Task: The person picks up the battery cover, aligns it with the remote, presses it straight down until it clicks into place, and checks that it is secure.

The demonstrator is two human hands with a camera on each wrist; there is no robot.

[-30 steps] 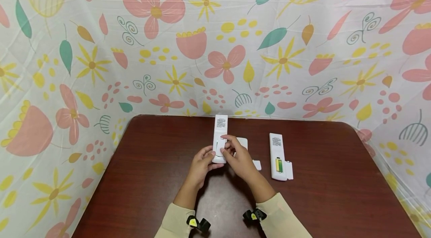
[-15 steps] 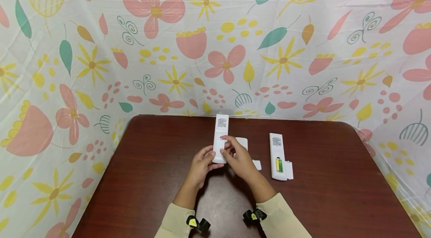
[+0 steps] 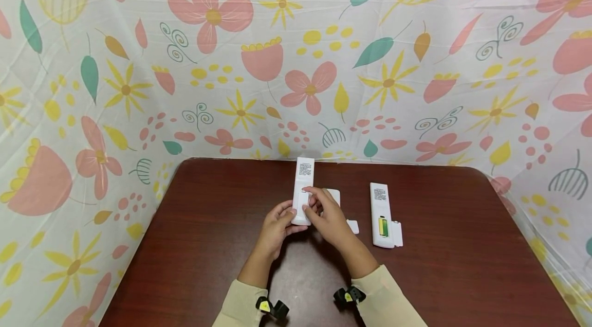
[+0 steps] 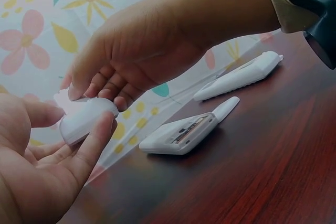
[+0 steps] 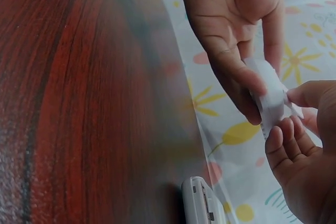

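Fingers [image 4: 95, 146] of the left hand [image 3: 275, 232] curl round the near end of a white remote control [image 3: 303, 179], held back-up above the worktop [image 3: 208, 244]; the right hand [image 3: 330, 218] pinches its battery cover [image 3: 303, 199]. Behind the right hand, partly hidden, lies a second remote [image 3: 335, 196]. Farther right, a third remote [image 3: 381, 206] shows yellow-green batteries [image 3: 383, 226].

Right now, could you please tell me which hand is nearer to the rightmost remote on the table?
Right: the right hand is left of the rightmost remote in the head view; the left hand is farther left, holding another remote.
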